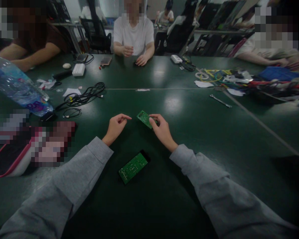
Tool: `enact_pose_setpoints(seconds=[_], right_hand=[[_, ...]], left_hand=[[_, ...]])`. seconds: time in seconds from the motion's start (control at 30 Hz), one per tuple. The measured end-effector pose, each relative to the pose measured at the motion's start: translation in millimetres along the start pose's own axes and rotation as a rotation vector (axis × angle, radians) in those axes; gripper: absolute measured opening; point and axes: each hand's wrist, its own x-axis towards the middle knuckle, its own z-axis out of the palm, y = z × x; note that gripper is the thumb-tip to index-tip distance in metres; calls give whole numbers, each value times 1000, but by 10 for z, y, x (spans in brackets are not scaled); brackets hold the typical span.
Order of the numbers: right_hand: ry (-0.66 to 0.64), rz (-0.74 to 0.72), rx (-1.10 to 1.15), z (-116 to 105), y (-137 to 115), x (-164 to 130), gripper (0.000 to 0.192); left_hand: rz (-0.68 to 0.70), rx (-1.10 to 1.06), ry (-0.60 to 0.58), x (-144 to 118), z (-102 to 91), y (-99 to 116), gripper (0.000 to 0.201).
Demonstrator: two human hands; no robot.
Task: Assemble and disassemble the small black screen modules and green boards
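Both arms of the person wearing the camera are clad in long grey sleeves of soft, sweatshirt-like fabric, creased in broad folds along the forearms and ending in plain cuffs well short of the fingers. The left hand (116, 127) and right hand (161, 130) are bare beyond those cuffs, with no gloves, rings or watch in sight.

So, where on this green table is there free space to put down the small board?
Bare table lies right of the right hand, below the wrench. Another free strip runs between the small board and the table seam. It is crowded left by the black cables and water bottle, and far right by the wire clutter.
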Motion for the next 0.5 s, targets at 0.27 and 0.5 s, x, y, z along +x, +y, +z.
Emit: enact_pose_setpoints(seconds=[0.27, 0.5], right_hand=[[162, -80, -224, 0, 80, 28, 35], [-64, -276, -413, 2, -80, -66, 45]], left_hand=[[7, 6, 1, 9, 0, -30, 18], [12, 6, 6, 4, -1, -22, 19]])
